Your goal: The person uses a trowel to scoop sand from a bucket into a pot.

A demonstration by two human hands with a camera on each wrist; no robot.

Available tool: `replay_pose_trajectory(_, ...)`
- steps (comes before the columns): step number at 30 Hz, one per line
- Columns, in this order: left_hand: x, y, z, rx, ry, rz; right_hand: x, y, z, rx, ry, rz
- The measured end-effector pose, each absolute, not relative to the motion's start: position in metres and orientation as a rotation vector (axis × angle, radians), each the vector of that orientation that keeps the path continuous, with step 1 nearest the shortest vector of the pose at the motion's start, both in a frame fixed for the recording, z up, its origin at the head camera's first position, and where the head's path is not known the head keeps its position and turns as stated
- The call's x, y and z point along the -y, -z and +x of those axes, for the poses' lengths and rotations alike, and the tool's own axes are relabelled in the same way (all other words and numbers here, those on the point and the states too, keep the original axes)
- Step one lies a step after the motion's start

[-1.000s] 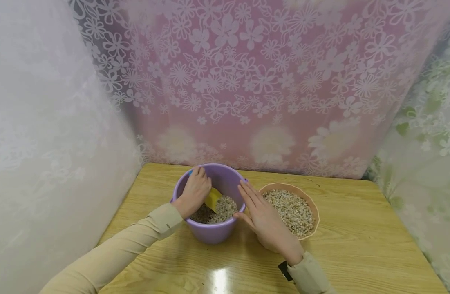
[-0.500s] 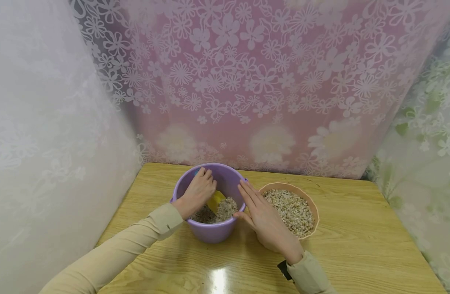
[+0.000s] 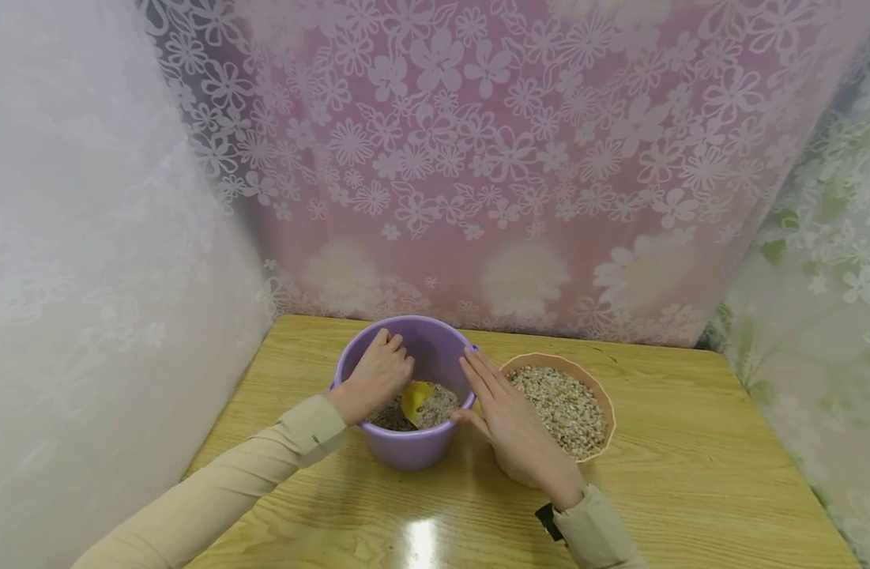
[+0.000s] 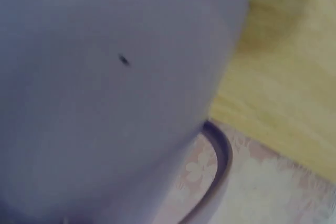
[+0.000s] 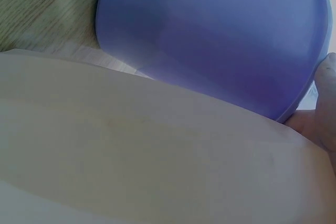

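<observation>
Inside the purple bucket (image 3: 409,452), my left hand (image 3: 379,371) grips a small yellow scoop (image 3: 415,401) by its handle, which the curled fingers hide. The scoop's blade slants down into the gravel (image 3: 440,405) at the bucket's bottom. My right hand (image 3: 509,427) lies along the bucket's right rim, fingers straight and together, thumb apart at the near side. In the right wrist view the thumb (image 5: 325,77) shows at the rim. Bucket wall (image 4: 131,103) fills most of the left wrist view, where the hand is out of sight.
Right of the bucket, partly behind my right hand, stands a peach bowl (image 3: 603,391) full of pale gravel. The bucket's handle (image 4: 223,156) hangs out from its side. A flowered curtain (image 3: 435,197) closes off the wooden table's (image 3: 691,450) back edge.
My left hand has shifted lower within the bucket, and the yellow blade has come down nearer the gravel. The blue part visible at the fingers is now hidden. My right hand has stayed in place.
</observation>
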State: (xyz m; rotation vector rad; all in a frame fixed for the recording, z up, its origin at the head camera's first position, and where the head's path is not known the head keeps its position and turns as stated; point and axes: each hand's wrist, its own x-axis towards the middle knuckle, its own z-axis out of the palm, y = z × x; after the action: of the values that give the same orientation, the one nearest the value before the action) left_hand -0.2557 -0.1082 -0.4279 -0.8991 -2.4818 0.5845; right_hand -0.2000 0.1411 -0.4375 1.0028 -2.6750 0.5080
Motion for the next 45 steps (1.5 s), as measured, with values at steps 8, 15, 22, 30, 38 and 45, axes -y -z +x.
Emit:
replay_pose_trajectory(8, 0.111, 0.424, -0.246, 2.683, -0.285, -0.815, -0.142, 0.438, -0.199, 2.687, -0.541, 0.991)
replay_pose_trajectory(15, 0.120, 0.414, -0.247, 2.844, -0.047, -0.684, -0.140, 0.438, -0.199, 2.699, -0.548, 0.988)
replay_pose_trajectory(22, 0.127, 0.408, -0.244, 2.921, 0.179, -0.593, -0.140, 0.438, -0.199, 2.700, -0.552, 0.991)
replay_pose_trajectory(30, 0.132, 0.403, -0.235, 2.892, 0.267, -0.512, -0.139, 0.438, -0.198, 2.703, -0.556, 0.985)
replay_pose_trajectory(38, 0.137, 0.398, -0.227, 2.903, 0.382, -0.392, -0.139, 0.438, -0.198, 2.720, -0.522, 0.973)
replay_pose_trajectory(45, 0.143, 0.393, -0.220, 2.896, 0.377, -0.321, -0.141, 0.440, -0.200, 2.689, -0.444, 0.978)
